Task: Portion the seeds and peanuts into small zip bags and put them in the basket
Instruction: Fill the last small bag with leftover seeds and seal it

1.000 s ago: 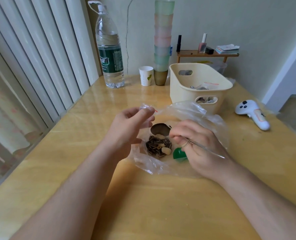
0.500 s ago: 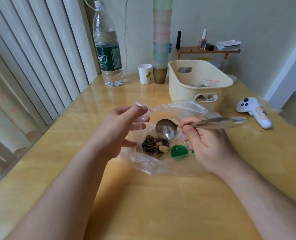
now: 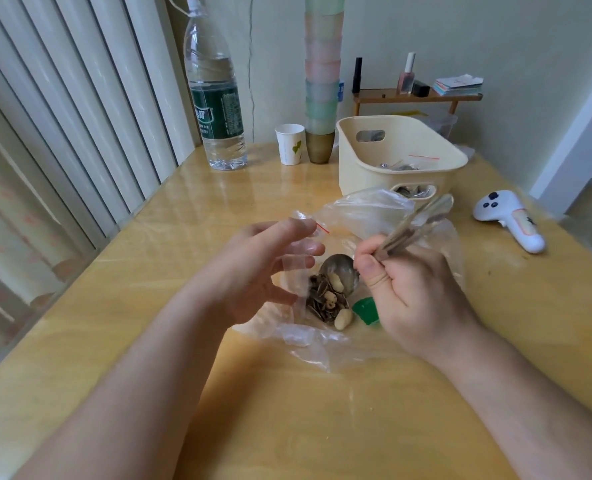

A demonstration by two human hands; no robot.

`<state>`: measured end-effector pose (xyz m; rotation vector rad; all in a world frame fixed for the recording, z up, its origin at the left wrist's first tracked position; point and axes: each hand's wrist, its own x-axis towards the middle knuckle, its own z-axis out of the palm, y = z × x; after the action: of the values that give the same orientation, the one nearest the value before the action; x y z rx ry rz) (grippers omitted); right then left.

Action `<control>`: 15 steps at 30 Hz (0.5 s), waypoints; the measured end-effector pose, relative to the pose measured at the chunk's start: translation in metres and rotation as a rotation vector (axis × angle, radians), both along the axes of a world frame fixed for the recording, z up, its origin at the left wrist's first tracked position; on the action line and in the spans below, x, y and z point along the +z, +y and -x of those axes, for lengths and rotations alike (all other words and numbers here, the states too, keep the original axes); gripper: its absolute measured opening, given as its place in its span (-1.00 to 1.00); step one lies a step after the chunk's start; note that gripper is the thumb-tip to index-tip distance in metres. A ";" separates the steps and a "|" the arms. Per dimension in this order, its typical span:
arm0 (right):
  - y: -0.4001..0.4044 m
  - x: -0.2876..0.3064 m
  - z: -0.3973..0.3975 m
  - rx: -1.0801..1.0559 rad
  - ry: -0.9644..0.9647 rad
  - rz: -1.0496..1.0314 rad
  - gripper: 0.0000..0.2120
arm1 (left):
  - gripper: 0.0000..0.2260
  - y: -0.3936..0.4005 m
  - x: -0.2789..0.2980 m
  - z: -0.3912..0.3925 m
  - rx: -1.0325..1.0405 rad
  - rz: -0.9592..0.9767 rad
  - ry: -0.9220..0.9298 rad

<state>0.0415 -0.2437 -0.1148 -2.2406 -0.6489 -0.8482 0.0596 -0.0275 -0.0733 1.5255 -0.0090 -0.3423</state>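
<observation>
At table centre: left hand (image 3: 253,271) pinches small zip bag (image 3: 296,268) open. Right hand (image 3: 415,299), at 3 o'clock, grips spoon (image 3: 341,271) over seeds and peanuts (image 3: 325,303); basket (image 3: 356,168) at 12.

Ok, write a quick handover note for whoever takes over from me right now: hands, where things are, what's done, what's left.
Left hand: pinches the small zip bag open above the pile.
Right hand: grips the spoon, bowl down in the seeds and peanuts, which lie on the big clear bag with a green cap beside them.
Done: some filled bags already lie in the basket.
Left: scoop into this bag, seal it, put it in the basket, repeat for the rest of the pile.
</observation>
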 end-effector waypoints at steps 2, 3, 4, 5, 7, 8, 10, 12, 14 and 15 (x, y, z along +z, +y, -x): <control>0.001 -0.001 0.003 -0.015 0.025 -0.039 -0.70 | -0.60 -0.004 -0.003 0.001 -0.008 0.061 0.011; 0.001 -0.002 0.003 -0.032 0.050 -0.071 -0.69 | -0.58 -0.007 -0.004 0.001 -0.008 0.088 0.006; 0.000 -0.003 0.002 -0.056 0.093 -0.112 -0.68 | -0.59 -0.009 -0.005 0.001 -0.005 0.113 -0.003; -0.001 -0.005 0.000 -0.089 0.157 -0.164 -0.67 | -0.62 -0.011 -0.006 0.001 0.002 0.137 -0.014; -0.003 -0.007 -0.005 -0.136 0.311 -0.306 -0.66 | -0.72 -0.013 -0.009 0.001 0.026 0.181 -0.034; -0.005 -0.008 -0.008 -0.132 0.385 -0.394 -0.67 | -0.77 -0.013 -0.009 0.001 0.034 0.206 -0.046; -0.007 -0.010 -0.013 -0.121 0.488 -0.537 -0.70 | -0.80 -0.013 -0.010 0.000 0.039 0.231 -0.077; -0.008 -0.011 -0.016 -0.116 0.518 -0.587 -0.71 | -0.74 -0.011 -0.009 0.000 0.052 0.160 -0.108; -0.008 -0.012 -0.016 -0.110 0.521 -0.595 -0.73 | -0.69 -0.006 -0.008 0.001 0.068 -0.046 -0.173; -0.008 -0.012 -0.016 -0.111 0.523 -0.596 -0.72 | -0.68 -0.004 -0.006 0.001 0.066 -0.154 -0.205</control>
<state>0.0573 -0.2520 -0.1266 -1.8334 -0.0125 -0.3941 0.0581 -0.0317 -0.0796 1.7041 -0.0959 -0.1350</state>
